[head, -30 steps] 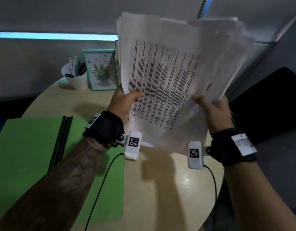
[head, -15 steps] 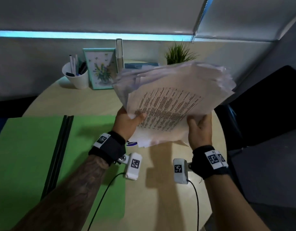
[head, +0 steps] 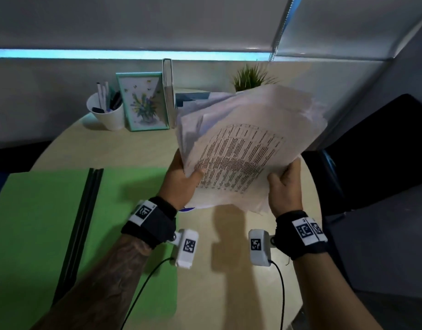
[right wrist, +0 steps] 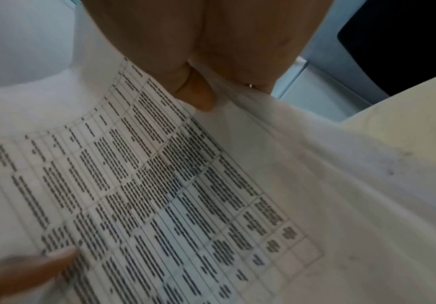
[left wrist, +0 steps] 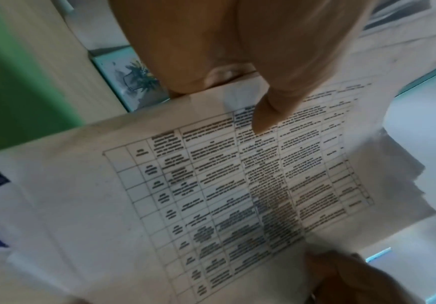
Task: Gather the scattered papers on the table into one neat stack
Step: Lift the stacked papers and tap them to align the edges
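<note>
A thick, uneven bundle of white papers hangs tilted above the round table, its top sheet printed with a dense table of text. My left hand grips the bundle's near left edge, thumb on the printed sheet. My right hand grips the near right edge, thumb on top and fingers hidden beneath. The sheet edges are fanned and not aligned. One more sheet with a blue mark peeks out on the table under the left hand.
A green folder with a black spine lies open at the left of the beige table. At the back stand a white pen cup, a framed flower picture, an upright book and a small plant. A dark chair is at the right.
The bundle has tipped from nearly upright in front of the camera down to a low tilt over the table. Both hands dropped with it and kept their grip.
</note>
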Demonstrator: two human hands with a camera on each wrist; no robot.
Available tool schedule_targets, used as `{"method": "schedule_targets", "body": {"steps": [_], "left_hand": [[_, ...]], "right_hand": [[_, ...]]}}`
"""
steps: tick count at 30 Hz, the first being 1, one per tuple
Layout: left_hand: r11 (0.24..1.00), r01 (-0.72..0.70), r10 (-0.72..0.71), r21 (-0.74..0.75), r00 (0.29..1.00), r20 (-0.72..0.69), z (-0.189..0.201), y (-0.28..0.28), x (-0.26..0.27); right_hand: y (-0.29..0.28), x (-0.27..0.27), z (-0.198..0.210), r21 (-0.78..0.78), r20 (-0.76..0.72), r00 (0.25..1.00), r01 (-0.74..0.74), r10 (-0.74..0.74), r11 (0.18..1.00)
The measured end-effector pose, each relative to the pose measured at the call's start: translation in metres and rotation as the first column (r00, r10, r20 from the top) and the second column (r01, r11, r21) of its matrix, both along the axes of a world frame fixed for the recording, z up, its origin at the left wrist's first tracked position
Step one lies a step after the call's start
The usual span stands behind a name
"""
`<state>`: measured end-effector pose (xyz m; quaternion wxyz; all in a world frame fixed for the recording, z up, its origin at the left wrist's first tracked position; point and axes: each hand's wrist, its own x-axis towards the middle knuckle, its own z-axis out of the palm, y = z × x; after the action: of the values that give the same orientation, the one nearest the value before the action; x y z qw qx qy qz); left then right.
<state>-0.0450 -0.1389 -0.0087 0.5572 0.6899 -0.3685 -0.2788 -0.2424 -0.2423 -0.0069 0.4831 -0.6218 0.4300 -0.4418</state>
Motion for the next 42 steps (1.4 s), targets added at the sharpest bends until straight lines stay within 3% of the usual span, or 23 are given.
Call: {"method": "schedule_targets", "body": {"steps": [9,13,16,21,24,27,30,33,35,38,42], "left_hand": [[0.986,-0.079,0.081,-0.145,0.997,0.011,0.024,-0.007,0.009],[0.996,-0.063,0.058,-0.066,0.996,-0.070,0.007,-0.004,-0.002],[0.995,-0.037,0.026,-0.089,0.992,-0.120,0.015,-0.009,-0.003],[0.993,-0.029,0.037,-0.115,0.997,0.070,0.020,-0.011,0.004],[0.995,0.043,-0.044,-0.086,0.999,-0.008,0.015,-0.007,-0.005],[0.996,0.051,-0.063,-0.073,0.983,-0.172,0.021,-0.016,-0.005],[0.994,0.084,-0.086,-0.072,0.996,-0.026,0.037,-0.030,0.008],[0.991,0.087,-0.075,-0.098,0.990,0.115,0.048,-0.039,0.027],[0.994,0.084,-0.078,-0.068,0.992,0.098,0.050,-0.042,0.033],[0.998,0.054,-0.054,0.016,0.998,-0.026,0.031,-0.040,0.033],[0.996,0.008,0.005,0.088,0.989,-0.147,-0.010,-0.026,0.026]], "right_hand": [[-0.019,0.000,0.025,-0.093,0.120,0.990,0.088,-0.077,0.992],[-0.012,0.004,0.016,-0.003,0.067,0.992,0.104,-0.103,0.995],[-0.016,0.009,0.026,0.000,0.099,0.989,0.110,-0.110,0.994],[-0.018,-0.003,0.035,-0.099,0.129,0.989,0.079,-0.066,0.992],[-0.015,-0.006,0.017,-0.013,0.019,0.999,0.037,-0.036,0.999],[-0.020,-0.006,0.017,-0.067,-0.064,0.998,0.008,-0.012,0.998],[-0.026,-0.005,0.034,-0.188,-0.099,0.994,0.030,-0.050,0.982],[-0.027,-0.002,0.059,-0.260,0.001,0.998,0.059,-0.061,0.964],[-0.028,0.003,0.069,-0.270,0.069,0.996,0.070,-0.053,0.960],[-0.030,0.007,0.060,-0.168,-0.034,0.999,-0.020,0.014,0.986],[-0.029,-0.007,0.016,0.190,-0.189,0.962,-0.161,0.197,0.969]]}}
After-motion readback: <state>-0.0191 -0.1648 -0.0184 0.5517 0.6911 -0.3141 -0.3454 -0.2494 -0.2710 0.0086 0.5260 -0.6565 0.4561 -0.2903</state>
